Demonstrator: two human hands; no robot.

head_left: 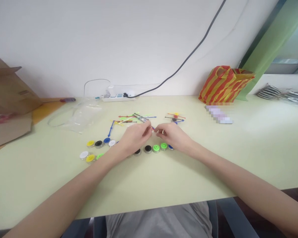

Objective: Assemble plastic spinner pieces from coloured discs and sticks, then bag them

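Note:
Both hands meet over the middle of the pale green table. My left hand (139,134) is closed in a pinch, and my right hand (172,134) is pinched just beside it. Between the fingertips a small bit of red and blue shows, too small to make out. Behind them lies a pile of thin coloured arrow-shaped pieces (125,121), with a blue one (111,128) at its left. A smaller group (175,117) sits beyond my right hand. Round caps in black (148,148), green (164,145), yellow (90,143) and other colours stand in rows nearer me.
A power strip (119,97) with a black cable (188,56) lies by the wall. At the left are a cardboard box (12,89), a clear plastic bag (83,115) and a screwdriver (68,99). A striped bag (221,86) stands at the back right.

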